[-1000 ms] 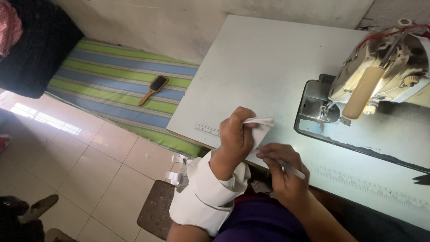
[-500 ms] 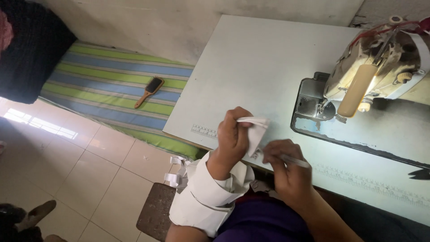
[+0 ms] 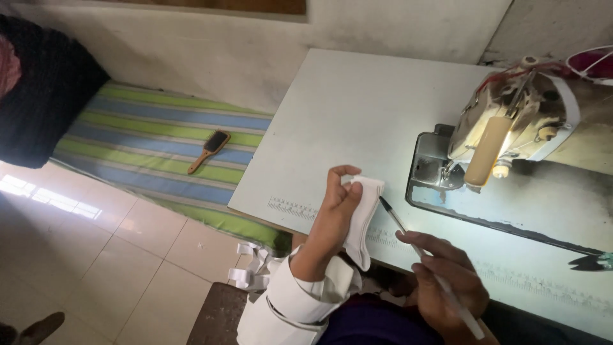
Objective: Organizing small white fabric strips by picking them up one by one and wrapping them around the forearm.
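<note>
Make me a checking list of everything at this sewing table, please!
Surface: white sewing table, mostly bare, with ruler marks printed near its front edge.
Job's things: small white cloth piece held up over the table edge; pen with its dark tip pointing at the cloth.
Clutter: dark scissors at the table's right edge; white strips hanging below the table.
Hands: left hand pinches the cloth with its fingers; right hand grips the pen.
Cables: nothing seen.
Surroundings: lit sewing machine on the right; striped mat with a hairbrush on it; tiled floor; pale wall.
</note>
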